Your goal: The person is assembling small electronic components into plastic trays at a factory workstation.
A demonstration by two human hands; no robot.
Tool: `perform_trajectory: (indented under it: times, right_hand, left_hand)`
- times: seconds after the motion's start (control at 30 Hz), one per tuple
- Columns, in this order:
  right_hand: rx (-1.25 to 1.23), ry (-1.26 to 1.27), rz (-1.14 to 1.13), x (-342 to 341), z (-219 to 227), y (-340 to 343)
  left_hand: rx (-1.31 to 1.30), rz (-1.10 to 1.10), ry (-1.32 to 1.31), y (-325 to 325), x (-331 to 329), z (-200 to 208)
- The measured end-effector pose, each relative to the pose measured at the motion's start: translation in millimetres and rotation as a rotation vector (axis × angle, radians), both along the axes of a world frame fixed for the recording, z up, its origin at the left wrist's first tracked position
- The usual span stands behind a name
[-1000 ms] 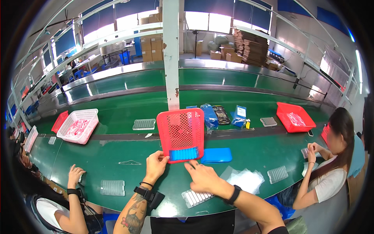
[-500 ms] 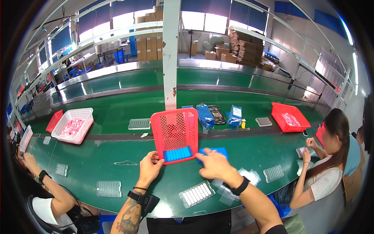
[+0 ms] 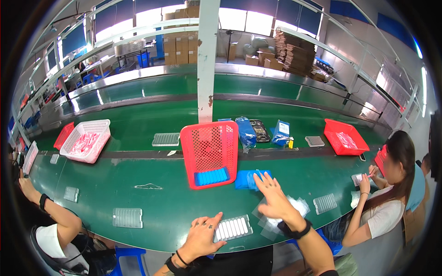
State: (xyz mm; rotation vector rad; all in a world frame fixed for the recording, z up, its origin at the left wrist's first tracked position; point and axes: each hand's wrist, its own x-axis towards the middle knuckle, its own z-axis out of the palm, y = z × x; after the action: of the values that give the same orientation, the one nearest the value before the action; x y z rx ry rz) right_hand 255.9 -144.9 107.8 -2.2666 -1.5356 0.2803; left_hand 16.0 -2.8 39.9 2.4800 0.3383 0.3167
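My left hand (image 3: 201, 235) is at the left end of a clear plastic tray (image 3: 249, 222), thumb on its near edge and forefinger by its far edge. The tray lies flat and holds a row of white tubes (image 3: 231, 228). My right hand (image 3: 277, 198) is open, fingers stretched forward with the tips by a blue plastic packet (image 3: 245, 180). Left of the packet a red perforated basket (image 3: 186, 154) leans with its open side facing me. Blue tubes (image 3: 212, 176) lie in a row along its bottom.
Loose clear plastic sheets (image 3: 269, 224) lie under my right wrist. More clear trays (image 3: 127, 217) are spread over the green bench. Blue bags (image 3: 246, 133) lie behind the basket, near a white post (image 3: 207, 69). A white basket (image 3: 105, 138) holds pink packets. A co-worker (image 3: 391, 202) sits at right.
My left hand has left the red basket's lower corner and come back to the tray of white tubes. My right hand has drawn back and to the right, its fingers now spread.
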Motion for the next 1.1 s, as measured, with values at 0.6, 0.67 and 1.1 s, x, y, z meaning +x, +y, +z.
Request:
perform_trajectory:
  times: [0.6, 0.67, 1.1]
  right_hand:
    - [0.848, 1.727, 0.341, -99, -8, -55]
    - [0.692, 1.389, 0.090, -102, -16, -47]
    - [1.002, 0.975, -0.204, -136, -33, -31]
  left_hand:
    - [-1.321, 0.257, -0.548, -51, 10, 38]
    - [-1.157, 0.226, -0.533, -54, 10, 33]
    - [-0.862, 0.405, -0.762, -69, 4, 25]
